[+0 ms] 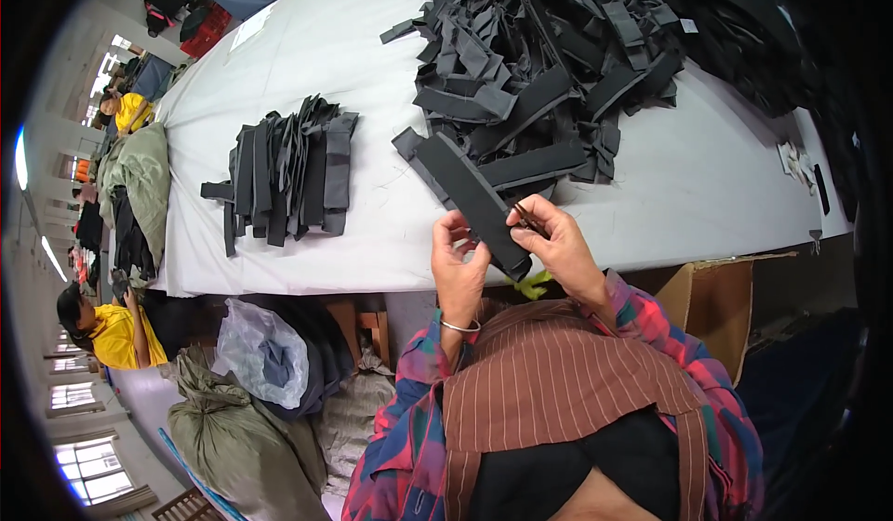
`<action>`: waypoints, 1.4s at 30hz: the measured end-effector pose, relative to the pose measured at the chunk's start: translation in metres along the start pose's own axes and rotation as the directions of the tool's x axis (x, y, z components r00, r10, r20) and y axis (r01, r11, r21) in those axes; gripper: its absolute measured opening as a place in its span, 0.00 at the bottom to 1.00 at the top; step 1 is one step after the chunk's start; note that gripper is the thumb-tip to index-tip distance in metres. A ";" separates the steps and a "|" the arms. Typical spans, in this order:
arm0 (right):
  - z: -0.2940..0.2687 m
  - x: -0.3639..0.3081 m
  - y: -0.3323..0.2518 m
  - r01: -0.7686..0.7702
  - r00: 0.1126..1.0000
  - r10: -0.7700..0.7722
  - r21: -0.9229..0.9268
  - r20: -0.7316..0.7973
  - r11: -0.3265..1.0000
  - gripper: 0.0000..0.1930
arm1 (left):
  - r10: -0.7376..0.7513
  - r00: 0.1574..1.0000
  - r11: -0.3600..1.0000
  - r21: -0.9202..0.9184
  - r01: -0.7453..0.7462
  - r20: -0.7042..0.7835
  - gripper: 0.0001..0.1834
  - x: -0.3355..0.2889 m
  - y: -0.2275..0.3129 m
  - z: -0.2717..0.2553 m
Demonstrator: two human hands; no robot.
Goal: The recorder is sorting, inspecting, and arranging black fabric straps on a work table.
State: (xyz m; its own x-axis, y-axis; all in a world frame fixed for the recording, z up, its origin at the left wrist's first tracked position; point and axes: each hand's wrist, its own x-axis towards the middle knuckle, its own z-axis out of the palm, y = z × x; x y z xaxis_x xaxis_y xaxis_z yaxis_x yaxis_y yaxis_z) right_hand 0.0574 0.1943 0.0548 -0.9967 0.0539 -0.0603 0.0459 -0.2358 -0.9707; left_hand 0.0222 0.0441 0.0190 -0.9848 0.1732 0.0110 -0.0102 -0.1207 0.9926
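The left hand (459, 256) is closed round the lower part of a dark strip (460, 181), its thumb near one edge and its fingers at the side. The right hand (555, 249) pinches a small dark tool (526, 217), perhaps snips, against the strip's other edge; whether its blades are apart cannot be told. The left hand seems to steady the cloth so that the tool can work at the edge. The strip slants at the near side of the big pile (539, 56), its far end beside the pile's lower left; whether they touch is unclear.

The big pile lies loose and tangled, apparently within easy reach. Left of it, a smaller stack (288, 172) has its strips laid mostly side by side, which suggests sorted pieces kept apart from the heap. Between the stack and the big pile, the white table (391, 214) gives a bare lane for the left hand. On the pile's near side, the table edge runs just beside the hands, so a dropped piece could slip off there. To the pile's right, black material (735, 19) crowds the table, though nearer the edge some bare surface remains. Below the pile's near right, past the edge, stands a cardboard box (716, 307).
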 end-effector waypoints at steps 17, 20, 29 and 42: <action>0.001 -0.001 -0.012 0.034 0.998 -0.027 -0.135 0.057 0.990 0.04 | -0.240 0.966 0.882 -0.394 0.259 0.097 0.20 0.018 0.049 -0.017; 0.003 -0.002 -0.013 0.026 0.998 -0.018 -0.148 0.056 0.989 0.04 | -0.261 0.954 0.867 -0.398 0.300 0.149 0.17 0.015 0.056 -0.013; -0.012 0.003 -0.023 0.342 0.937 -0.332 -0.458 0.105 0.820 0.13 | -0.224 0.969 0.909 -0.335 0.247 0.108 0.10 0.013 0.049 -0.015; -0.014 0.000 -0.024 0.451 0.856 -0.469 -0.758 0.217 0.472 0.08 | -0.286 0.946 0.868 -0.377 0.324 0.153 0.12 0.010 0.049 -0.019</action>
State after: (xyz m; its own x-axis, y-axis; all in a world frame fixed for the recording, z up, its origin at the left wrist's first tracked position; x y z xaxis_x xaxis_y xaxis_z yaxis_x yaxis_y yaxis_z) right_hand 0.0575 0.2135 0.0750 -0.8892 -0.0537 0.4544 -0.3772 0.6483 -0.6614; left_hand 0.0085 0.0209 0.0657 -0.9020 0.3484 -0.2552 -0.3930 -0.4172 0.8195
